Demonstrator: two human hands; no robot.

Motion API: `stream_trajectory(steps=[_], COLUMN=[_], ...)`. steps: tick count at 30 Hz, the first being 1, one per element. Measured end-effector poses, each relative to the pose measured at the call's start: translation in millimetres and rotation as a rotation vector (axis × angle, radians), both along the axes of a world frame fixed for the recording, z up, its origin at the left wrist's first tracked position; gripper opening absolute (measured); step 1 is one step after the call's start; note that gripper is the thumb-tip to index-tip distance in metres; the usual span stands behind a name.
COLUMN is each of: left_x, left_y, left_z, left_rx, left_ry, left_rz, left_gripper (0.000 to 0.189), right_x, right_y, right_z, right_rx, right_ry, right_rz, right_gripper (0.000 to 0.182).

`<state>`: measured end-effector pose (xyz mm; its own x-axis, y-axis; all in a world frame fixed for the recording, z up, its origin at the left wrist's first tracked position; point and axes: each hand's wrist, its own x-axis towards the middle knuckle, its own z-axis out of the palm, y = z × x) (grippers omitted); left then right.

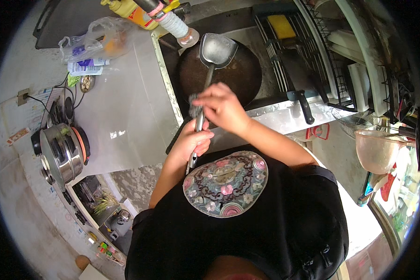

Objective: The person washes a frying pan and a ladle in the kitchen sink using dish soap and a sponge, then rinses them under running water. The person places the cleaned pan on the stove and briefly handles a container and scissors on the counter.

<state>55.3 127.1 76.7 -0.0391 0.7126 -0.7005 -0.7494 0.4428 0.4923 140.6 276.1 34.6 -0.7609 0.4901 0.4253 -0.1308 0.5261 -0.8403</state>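
Note:
My left hand point(196, 138) is closed around the handle of a metal wok spatula point(218, 50), whose wet blade points away from me over the sink. My right hand point(219, 105), slightly blurred, presses a grey metal scouring pad point(195, 105) against the handle, a little above my left hand. Beneath the spatula, a dark round wok point(245, 78) lies in the sink point(267, 110); its near side is partly hidden by my hands.
A flexible faucet spout point(176, 26) hangs over the sink's far left. On the right, a cleaver point(295, 71) and a yellow sponge point(281, 26) lie on a rack. A plastic bag point(94, 40) and a steel pot point(61, 154) stand on the left counter point(126, 105).

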Motion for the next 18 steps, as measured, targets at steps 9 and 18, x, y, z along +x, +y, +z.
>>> stream_trajectory(steps=[9, 18], left_x=[10.5, 8.6], left_y=[-3.5, -15.4], left_z=[12.0, 2.8], left_rx=[0.046, 0.091], left_ry=[0.018, 0.271], left_rz=[-0.106, -0.251], left_gripper=[0.021, 0.021], right_x=[-25.2, -29.0], right_y=[98.6, 98.3], right_z=[-9.2, -17.2], right_rx=[0.215, 0.425], right_ry=[-0.003, -0.024], right_rz=[-0.587, -0.466], right_gripper=[0.034, 0.033])
